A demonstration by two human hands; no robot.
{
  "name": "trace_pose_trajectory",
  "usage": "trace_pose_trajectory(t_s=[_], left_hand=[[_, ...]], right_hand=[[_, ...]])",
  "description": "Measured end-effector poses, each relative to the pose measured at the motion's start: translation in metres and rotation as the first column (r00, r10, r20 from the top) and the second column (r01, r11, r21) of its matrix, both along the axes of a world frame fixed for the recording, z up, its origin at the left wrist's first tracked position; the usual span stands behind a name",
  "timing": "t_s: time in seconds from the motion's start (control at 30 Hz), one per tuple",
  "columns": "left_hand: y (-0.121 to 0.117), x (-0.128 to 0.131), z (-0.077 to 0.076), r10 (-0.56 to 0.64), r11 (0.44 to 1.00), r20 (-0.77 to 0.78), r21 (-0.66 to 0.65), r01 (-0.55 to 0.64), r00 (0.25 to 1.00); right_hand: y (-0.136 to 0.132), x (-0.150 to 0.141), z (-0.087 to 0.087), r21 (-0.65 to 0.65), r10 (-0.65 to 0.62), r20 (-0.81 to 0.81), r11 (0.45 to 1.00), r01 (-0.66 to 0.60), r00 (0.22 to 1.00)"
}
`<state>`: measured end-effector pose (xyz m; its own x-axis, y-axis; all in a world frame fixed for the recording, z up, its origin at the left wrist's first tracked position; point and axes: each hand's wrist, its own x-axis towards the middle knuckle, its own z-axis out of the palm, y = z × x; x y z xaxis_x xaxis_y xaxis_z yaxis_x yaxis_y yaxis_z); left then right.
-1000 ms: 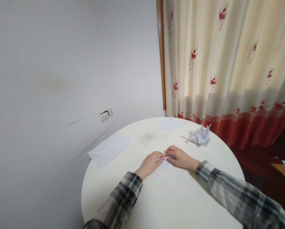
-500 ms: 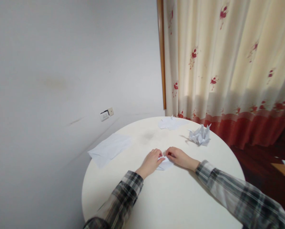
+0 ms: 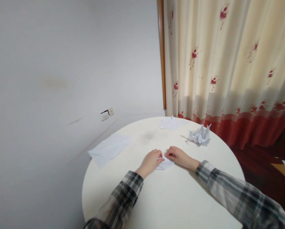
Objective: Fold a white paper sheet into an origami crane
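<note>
A small folded piece of white paper [image 3: 165, 164] lies on the round white table [image 3: 171, 200] between my hands. My left hand [image 3: 152, 161] is closed on its left side, with the thumb over the paper and the fingers curled at its far edge. At the upper right edge my right hand [image 3: 179, 157] has thumb and fingertips pinched on the paper. Both hands hide parts of the folds, so the exact shape does not show fully.
White paper sheets [image 3: 110, 147] lie at the table's left edge. More white paper [image 3: 171, 123] is at the far edge. A cluster of folded paper pieces [image 3: 200, 135] stands at the right. Beyond are a wall socket [image 3: 104, 116] and a floral curtain [image 3: 211, 57].
My hands keep nearly the same place on the folded paper. The fingertips of my right hand have shifted very slightly to the right.
</note>
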<state>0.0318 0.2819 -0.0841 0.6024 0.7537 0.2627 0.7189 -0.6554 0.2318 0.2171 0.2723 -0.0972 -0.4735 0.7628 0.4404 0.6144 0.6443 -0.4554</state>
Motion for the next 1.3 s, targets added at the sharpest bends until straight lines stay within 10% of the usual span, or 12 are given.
trace_pose_trajectory(t_s=[0.47, 1.3], left_hand=[[0.016, -0.022, 0.005, 0.013, 0.877, 0.235, -0.469, 0.102, 0.972], [0.005, -0.018, 0.004, -0.162, 0.963, 0.082, -0.204, 0.176, 0.983]], right_hand=[[0.003, 0.011, -0.010, -0.020, 0.034, -0.026, 0.999, -0.035, 0.999], [-0.005, 0.012, 0.005, -0.139, -0.038, 0.070, 0.989, 0.047, 0.997]])
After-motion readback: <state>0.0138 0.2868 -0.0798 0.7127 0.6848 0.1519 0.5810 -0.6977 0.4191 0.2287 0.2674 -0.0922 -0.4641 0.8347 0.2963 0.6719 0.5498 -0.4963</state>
